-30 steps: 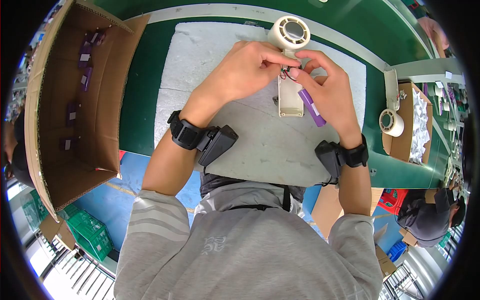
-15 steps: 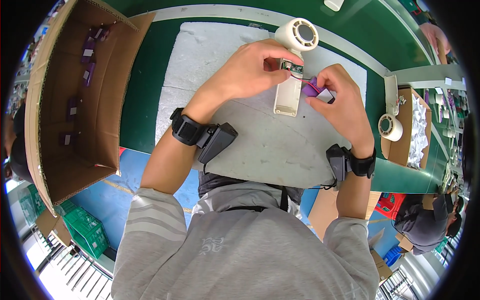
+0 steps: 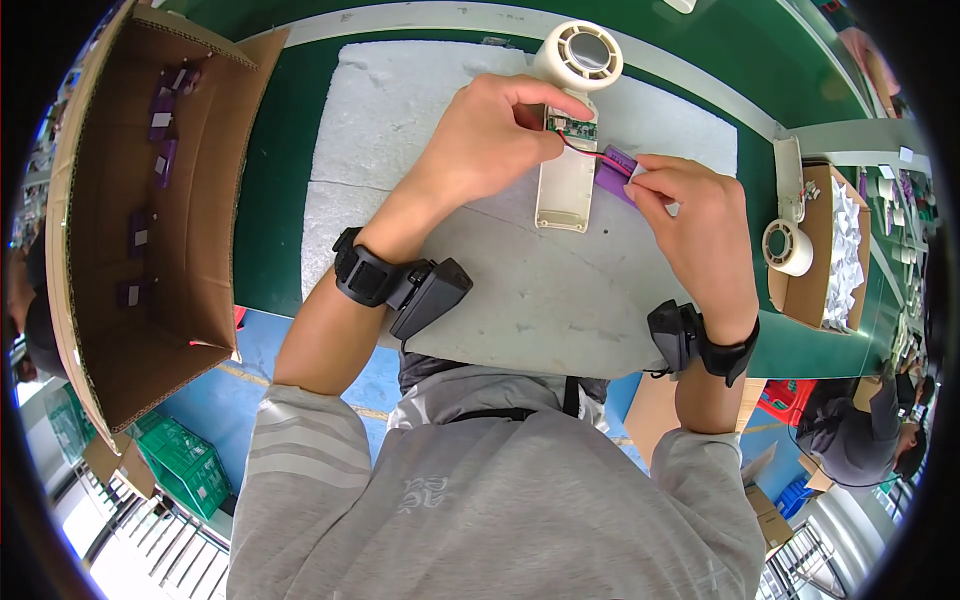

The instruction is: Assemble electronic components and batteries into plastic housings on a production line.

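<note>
A cream handheld fan (image 3: 563, 190) lies with its handle opened up, round head at the far end. A green circuit board (image 3: 578, 128) shows inside, just below the head. My left hand (image 3: 490, 135) is closed on the fan around the board, index finger across the top and thumb at the near left side. Red and black wires run from the board to a purple battery (image 3: 616, 178), tilted just right of the handle. My right hand (image 3: 700, 205) pinches the battery's right end, where a white label partly shows between the fingers.
A white foam sheet (image 3: 400, 90) lies under the work on a green table. At left stands a cardboard box (image 3: 190, 230) holding several purple batteries. Another fan (image 3: 787, 247) lies at right, beside a small carton (image 3: 815, 290) with white pieces. A co-worker (image 3: 850, 440) sits at far right.
My right hand has turned the battery so its long side shows beside the handle, and its fingers have moved to the right end. The left hand keeps its hold on the fan.
</note>
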`<state>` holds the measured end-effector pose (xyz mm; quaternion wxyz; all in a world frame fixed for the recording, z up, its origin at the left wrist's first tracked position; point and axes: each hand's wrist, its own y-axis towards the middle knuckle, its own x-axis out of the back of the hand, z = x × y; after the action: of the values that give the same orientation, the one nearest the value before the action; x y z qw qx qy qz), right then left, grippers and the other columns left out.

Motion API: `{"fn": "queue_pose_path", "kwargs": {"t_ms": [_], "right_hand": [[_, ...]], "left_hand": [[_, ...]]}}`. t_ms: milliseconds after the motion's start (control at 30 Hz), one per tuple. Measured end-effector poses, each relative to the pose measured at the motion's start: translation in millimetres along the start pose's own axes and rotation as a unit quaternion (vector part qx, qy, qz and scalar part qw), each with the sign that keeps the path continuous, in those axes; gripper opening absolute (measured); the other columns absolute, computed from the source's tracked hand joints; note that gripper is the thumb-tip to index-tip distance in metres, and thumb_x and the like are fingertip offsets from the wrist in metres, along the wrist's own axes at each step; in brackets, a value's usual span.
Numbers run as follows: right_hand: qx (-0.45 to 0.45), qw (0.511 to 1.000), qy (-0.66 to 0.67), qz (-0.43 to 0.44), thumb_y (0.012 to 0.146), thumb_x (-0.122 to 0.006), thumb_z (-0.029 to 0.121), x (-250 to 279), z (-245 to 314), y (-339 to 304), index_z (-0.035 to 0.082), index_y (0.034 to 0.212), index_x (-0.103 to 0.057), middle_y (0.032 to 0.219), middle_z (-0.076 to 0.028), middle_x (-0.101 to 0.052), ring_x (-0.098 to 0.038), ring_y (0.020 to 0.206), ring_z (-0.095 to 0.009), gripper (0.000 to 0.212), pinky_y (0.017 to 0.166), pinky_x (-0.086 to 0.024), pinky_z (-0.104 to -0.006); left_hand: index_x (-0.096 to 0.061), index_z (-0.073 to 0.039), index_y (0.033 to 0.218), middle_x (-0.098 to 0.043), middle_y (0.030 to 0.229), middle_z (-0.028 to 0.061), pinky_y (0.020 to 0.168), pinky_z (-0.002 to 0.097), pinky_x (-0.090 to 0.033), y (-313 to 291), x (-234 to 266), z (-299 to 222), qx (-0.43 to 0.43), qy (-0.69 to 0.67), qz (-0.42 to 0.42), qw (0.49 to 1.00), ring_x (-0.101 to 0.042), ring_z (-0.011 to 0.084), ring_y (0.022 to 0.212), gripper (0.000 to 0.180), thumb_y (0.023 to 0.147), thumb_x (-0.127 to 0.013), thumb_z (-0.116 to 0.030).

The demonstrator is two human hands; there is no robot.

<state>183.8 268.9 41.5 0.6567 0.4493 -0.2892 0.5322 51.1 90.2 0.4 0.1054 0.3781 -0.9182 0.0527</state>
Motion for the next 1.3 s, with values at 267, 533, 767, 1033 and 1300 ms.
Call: {"fn": "queue_pose_path", "kwargs": {"t_ms": [267, 533, 767, 1033, 1300], "right_hand": [[-0.021, 0.993, -0.111, 0.026, 0.075, -0.073, 0.006, -3, 11, 3, -0.002, 0.081, -0.069, 0.089, -0.016, -0.071, -0.067, 0.064, -0.028, 0.011, 0.06, -0.053, -0.0312], [-0.035, 0.997, -0.026, 0.058, 0.075, -0.069, 0.002, 10, 6, 7, -0.003, 0.082, -0.068, 0.086, -0.017, -0.07, -0.065, 0.062, -0.032, 0.009, 0.06, -0.053, -0.0336], [0.008, 0.997, -0.071, 0.037, 0.077, -0.065, 0.003, 7, 13, 4, -0.003, 0.08, -0.066, 0.08, -0.02, -0.067, -0.062, 0.062, -0.037, 0.006, 0.06, -0.052, -0.0376], [0.025, 0.988, -0.152, 0.02, 0.079, -0.06, 0.002, -12, 11, -5, -0.003, 0.07, -0.058, 0.074, -0.018, -0.057, -0.058, 0.074, -0.037, 0.01, 0.066, -0.049, -0.0409], [0.027, 0.986, -0.152, 0.063, 0.082, -0.056, 0.004, -12, -1, -11, -0.002, 0.085, -0.054, 0.084, -0.018, -0.053, -0.056, 0.082, -0.034, 0.007, 0.071, -0.047, -0.0403]], "left_hand": [[-0.076, -0.017, 0.098, -0.061, 0.067, 0.0029, 0.064, 0.0272, -0.047, 0, -1, -7, 0.005, 0.043, -0.031, 0.999, -0.054, 0.0121, 0.062, 0.031, 0.071, -0.067, -0.004], [-0.074, -0.009, 0.103, -0.063, 0.072, 0.0008, 0.06, 0.0229, -0.044, 2, -2, -5, -0.049, 0.046, -0.021, 0.997, -0.051, 0.0069, 0.063, 0.034, 0.073, -0.061, 0.003], [-0.075, -0.014, 0.102, -0.068, 0.076, 0.0065, 0.068, 0.0278, -0.05, -2, 6, -14, 0.009, 0.048, 0.003, 0.999, -0.061, 0.0148, 0.067, 0.033, 0.072, -0.064, -0.004], [-0.074, -0.011, 0.104, -0.069, 0.075, 0.006, 0.066, 0.0266, -0.049, 3, 1, -3, -0.029, -0.004, 0.005, 1.0, -0.06, 0.0119, 0.066, 0.035, 0.072, -0.063, -0.002], [-0.074, -0.01, 0.104, -0.068, 0.075, 0.0047, 0.064, 0.0246, -0.048, 7, 1, 5, -0.035, -0.007, 0.0, 0.999, -0.059, 0.0097, 0.065, 0.035, 0.072, -0.065, 0.002]]}}
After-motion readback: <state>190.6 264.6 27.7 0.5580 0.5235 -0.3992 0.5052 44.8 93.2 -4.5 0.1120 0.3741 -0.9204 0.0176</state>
